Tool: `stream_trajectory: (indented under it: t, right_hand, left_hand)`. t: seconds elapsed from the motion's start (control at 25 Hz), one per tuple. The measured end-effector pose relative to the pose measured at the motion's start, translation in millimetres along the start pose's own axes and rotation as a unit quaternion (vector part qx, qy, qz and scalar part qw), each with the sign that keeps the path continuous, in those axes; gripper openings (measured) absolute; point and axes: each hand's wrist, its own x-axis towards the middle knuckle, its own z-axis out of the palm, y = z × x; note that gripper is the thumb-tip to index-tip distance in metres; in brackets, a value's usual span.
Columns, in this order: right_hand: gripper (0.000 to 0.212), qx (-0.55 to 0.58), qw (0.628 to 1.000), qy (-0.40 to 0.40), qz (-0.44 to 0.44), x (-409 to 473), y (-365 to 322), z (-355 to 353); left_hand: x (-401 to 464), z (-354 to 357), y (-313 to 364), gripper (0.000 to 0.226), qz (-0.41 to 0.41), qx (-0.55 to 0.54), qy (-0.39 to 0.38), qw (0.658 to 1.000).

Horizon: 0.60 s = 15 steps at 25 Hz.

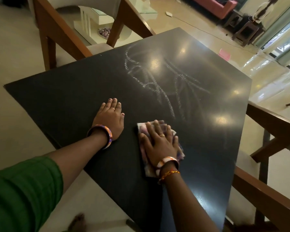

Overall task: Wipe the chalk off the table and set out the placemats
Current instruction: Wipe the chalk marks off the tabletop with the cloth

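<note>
Right hand (159,144): flat, fingers straight and slightly spread, palm pressing down on a folded cloth (159,148). No pinching grip; the cloth is held only by pressure against the surface (74,91). Gold ring on one finger; a patterned bangle (167,162) and a thin orange thread band (170,174) at the wrist.

Cloth: pale with purple and pink patches, crumpled at the edges, showing around the hand on all sides. It lies near the surface's near-right part, just short of the chalk.

Left hand (110,117): also flat, fingers straight and close together, palm down on bare dark surface, just left of the cloth and not touching it. Ring on one finger, orange-purple bangle (101,137) at the wrist, green sleeve (22,193) further up the arm.

Chalk marks (159,84): white scribbled lines and loops across the far middle of the surface, beyond both hands, the nearest strokes ending just above the cloth.

Surface: dark, glossy, square, with lamp reflections.

Around it: wooden chairs (60,37) with pale seats at the far-left and right sides; polished pale floor (191,30); a pink item (224,54) on the floor beyond the far corner. No placemats seen.
</note>
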Motion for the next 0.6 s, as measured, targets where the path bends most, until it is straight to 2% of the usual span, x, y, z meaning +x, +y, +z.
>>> stream_trajectory:
  t: [0.08,0.2,0.28,0.36,0.44,0.6]
  right_hand:
    - [0.054,-0.007,0.997,0.041,0.072,-7.5,49.5,-8.7]
    - [0.058,0.011,0.971,0.088,0.221,-30.1,135.1,-28.7]
    - [0.057,0.040,0.952,0.085,0.292,-37.4,158.7,-38.6]
    - [0.056,0.041,0.943,0.082,0.319,-38.1,150.2,-36.6]
    - [0.055,0.022,0.960,0.072,0.271,-43.8,122.0,-26.2]
    - [0.058,-0.012,0.998,0.003,0.058,-88.9,81.2,-3.9]
  left_hand:
    - [-1.2,0.4,-1.0,0.053,-0.001,-0.007,0.002,1.000]
    - [-0.3,2.4,-0.9,0.053,0.000,-0.007,0.006,1.000]
    - [1.1,2.7,-1.2,0.053,0.001,-0.003,0.009,1.000]
    - [1.3,3.0,-1.0,0.053,0.003,-0.001,0.011,1.000]
    - [0.6,3.2,-1.2,0.052,0.004,0.000,0.015,1.000]
    - [0.1,5.2,-1.8,0.052,0.008,-0.005,0.018,1.000]
